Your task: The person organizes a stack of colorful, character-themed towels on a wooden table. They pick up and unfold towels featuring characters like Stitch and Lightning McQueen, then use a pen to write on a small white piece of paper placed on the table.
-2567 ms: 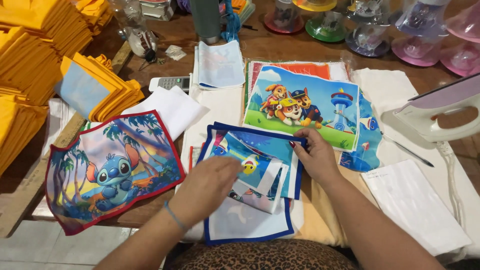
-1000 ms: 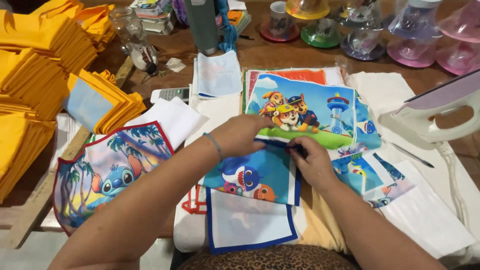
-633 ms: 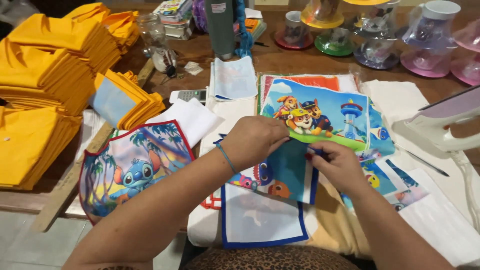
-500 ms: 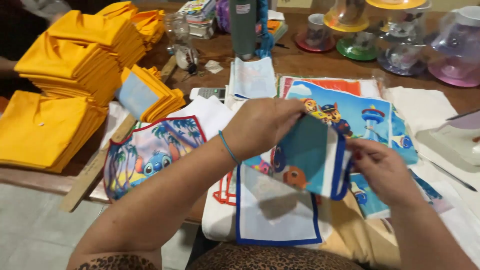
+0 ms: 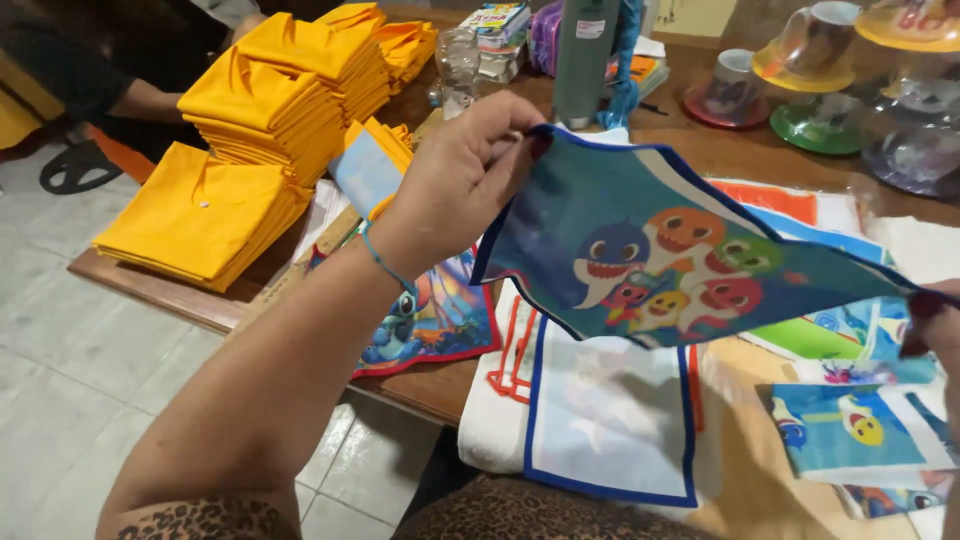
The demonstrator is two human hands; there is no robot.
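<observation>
A blue printed cloth sheet [image 5: 650, 255] with cartoon sharks and a dark blue border hangs in the air above the table. My left hand [image 5: 462, 175] pinches its upper left corner. My right hand [image 5: 938, 318], only partly in view at the right edge, grips the sheet's right end. Under the sheet lies a white sheet with a blue border [image 5: 610, 420] on a pile of other printed sheets.
Stacks of folded yellow cloth [image 5: 270, 95] fill the table's left side. A printed sheet with a blue cartoon creature [image 5: 430, 320] lies by the table edge. Cups under clear domes [image 5: 815, 75] and a grey bottle [image 5: 588, 45] stand at the back. Another person's arm [image 5: 130, 100] is at far left.
Both hands have lifted the shark sheet off the pile and spread it wide in the air. My view has swung left toward the yellow stacks and the floor.
</observation>
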